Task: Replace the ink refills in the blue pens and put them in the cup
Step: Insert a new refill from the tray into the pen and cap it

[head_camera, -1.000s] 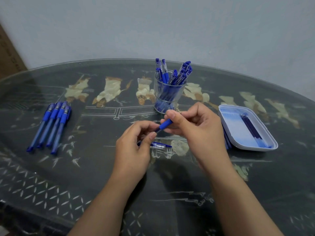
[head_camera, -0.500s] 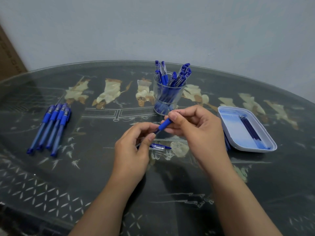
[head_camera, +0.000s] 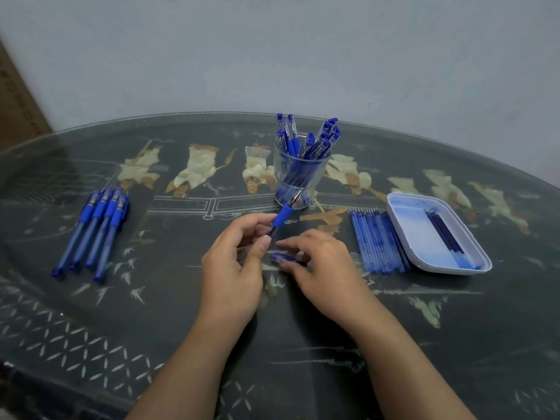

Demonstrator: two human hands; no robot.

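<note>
My left hand (head_camera: 233, 265) pinches a blue pen (head_camera: 283, 213) by its barrel, with the tip pointing up and away toward the clear cup (head_camera: 298, 174), which holds several blue pens. My right hand (head_camera: 321, 265) is down at the table, fingertips on the blue pen cap (head_camera: 286, 259) lying there; it looks like a pinch, though motion blur hides the grip. A row of several blue pens (head_camera: 94, 231) lies at the left. Pale blue refills (head_camera: 377, 241) lie beside a white tray (head_camera: 403, 234) that holds a few dark refills (head_camera: 445, 234).
The round dark table (head_camera: 151, 313) has a glass top with inlaid figures. Its far edge runs close to a grey wall. A brown cardboard edge (head_camera: 15, 95) stands at the far left.
My right hand let go of the pen's grip end and dropped to the cap on the table. The left hand now holds the pen alone. The refill row beside the tray came into sight.
</note>
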